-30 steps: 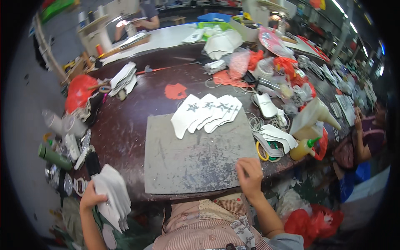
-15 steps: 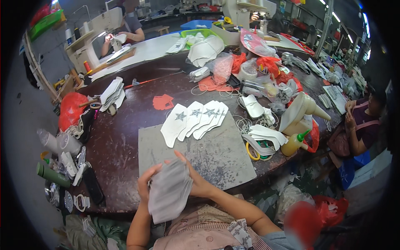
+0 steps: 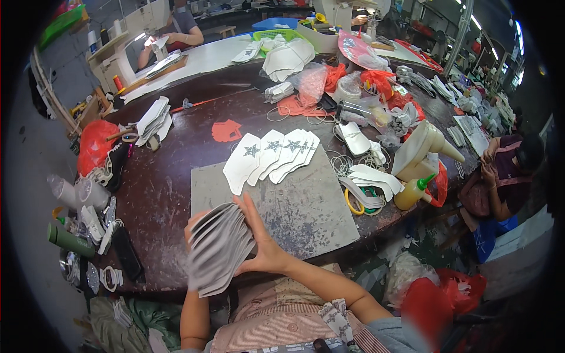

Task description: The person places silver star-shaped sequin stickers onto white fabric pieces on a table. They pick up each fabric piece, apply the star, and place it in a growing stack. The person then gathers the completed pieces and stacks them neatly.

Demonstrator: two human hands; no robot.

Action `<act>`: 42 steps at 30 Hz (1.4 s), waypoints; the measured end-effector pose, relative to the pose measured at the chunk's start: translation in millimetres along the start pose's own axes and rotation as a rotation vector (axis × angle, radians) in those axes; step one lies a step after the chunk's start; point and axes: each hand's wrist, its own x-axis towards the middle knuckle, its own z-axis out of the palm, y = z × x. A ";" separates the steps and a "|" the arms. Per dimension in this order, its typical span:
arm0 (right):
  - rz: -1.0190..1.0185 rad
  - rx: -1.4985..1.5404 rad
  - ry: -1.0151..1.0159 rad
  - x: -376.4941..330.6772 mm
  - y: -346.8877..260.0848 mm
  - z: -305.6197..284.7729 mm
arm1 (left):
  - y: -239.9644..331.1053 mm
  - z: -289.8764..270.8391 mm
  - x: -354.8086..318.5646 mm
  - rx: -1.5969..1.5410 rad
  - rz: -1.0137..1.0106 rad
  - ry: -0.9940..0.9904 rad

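A thick stack of cut white-grey fabric or leather pieces (image 3: 219,252) is held upright near my body, its edges slightly fanned and blurred. My left hand (image 3: 191,228) grips the stack's left side, and most of its fingers are hidden behind it. On the other side my right hand (image 3: 265,250) presses the edge, thumb low and fingers reaching up along the pieces. Just beyond my hands, several white pieces with dark star designs (image 3: 251,151) overlap in a fanned row. They lie partly on a grey, stained board (image 3: 306,220) and partly on the dark table.
A yellow glue bottle (image 3: 411,193) with a green tip, a yellow tape roll (image 3: 354,203) and white strips (image 3: 376,178) stand right. A green flask (image 3: 70,241) and dark phone (image 3: 126,252) lie left. Co-workers sit behind a sewing machine (image 3: 126,44) and at right (image 3: 507,176).
Both hands have shifted left and slightly up with the stack. The stack now leans differently, its edges more spread, and my right hand has opened wider along its side.
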 end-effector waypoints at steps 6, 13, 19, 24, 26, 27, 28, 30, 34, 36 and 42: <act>-0.061 0.053 -0.032 3.3 -5.6 1.0 | 20.8 -2.6 0.4 -0.190 -0.308 0.010; 0.100 -0.142 -0.125 1.8 -13.4 -0.6 | 9.3 -6.2 -9.3 0.287 0.019 -0.092; 0.026 -0.008 0.081 5.1 1.0 7.3 | -7.4 17.7 -15.6 -0.611 -0.283 0.160; 0.063 0.115 0.032 3.7 1.9 4.9 | -8.0 1.2 -13.8 0.627 0.148 -0.004; 0.081 0.206 0.037 6.5 -17.3 4.5 | 15.2 6.9 3.5 0.012 -0.189 0.221; 0.072 0.188 0.084 7.6 -21.0 2.9 | 20.7 5.1 10.2 -0.387 -0.357 0.307; 0.065 0.171 0.130 7.8 -23.9 -2.7 | 24.6 3.9 19.2 -0.431 -0.331 0.354; 0.065 0.128 0.198 6.0 -18.2 -16.9 | 32.6 -0.2 30.0 -0.494 -0.472 0.356; 0.429 0.309 0.105 -8.2 -12.6 -16.5 | 39.2 12.4 30.4 -0.484 -0.535 0.322; 0.477 0.377 0.059 -2.9 -11.9 -14.0 | 32.6 18.9 23.5 -0.437 -0.545 0.281; 0.482 0.327 0.215 -3.9 -39.3 -11.0 | 50.2 20.4 4.5 -0.306 -0.509 0.116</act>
